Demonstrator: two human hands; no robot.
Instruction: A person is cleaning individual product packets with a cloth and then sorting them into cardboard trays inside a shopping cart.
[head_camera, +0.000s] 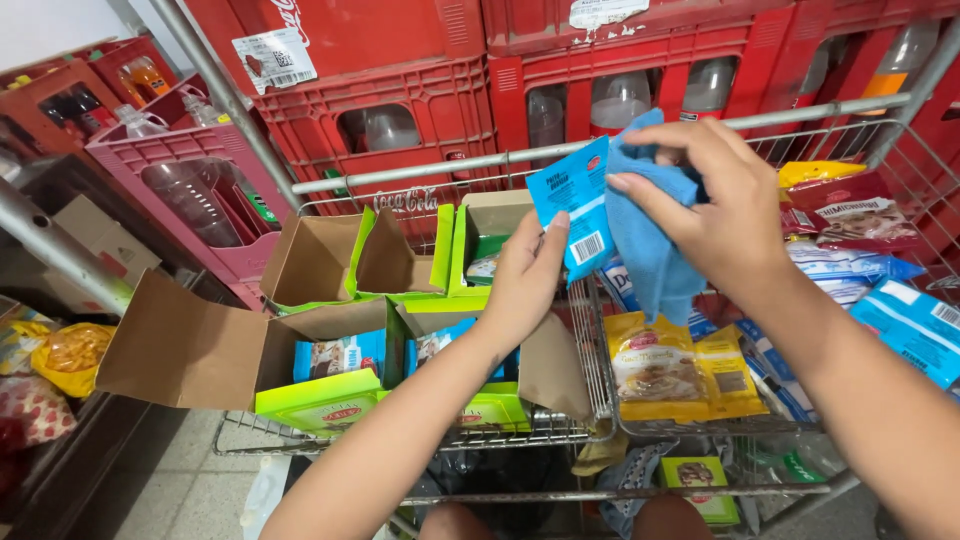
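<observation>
My left hand holds a flat blue packet by its lower edge, above a wire shopping cart. My right hand grips a blue cloth and presses it against the packet's right side. Below my hands, open green cardboard boxes with brown flaps sit in the cart's left part. Yellow packets lie under the cloth in the cart's right part.
Red crates with plastic bottles are stacked behind the cart, and a pink crate stands at the left. More blue and red packets fill the cart's right side. Bagged goods lie at the far left.
</observation>
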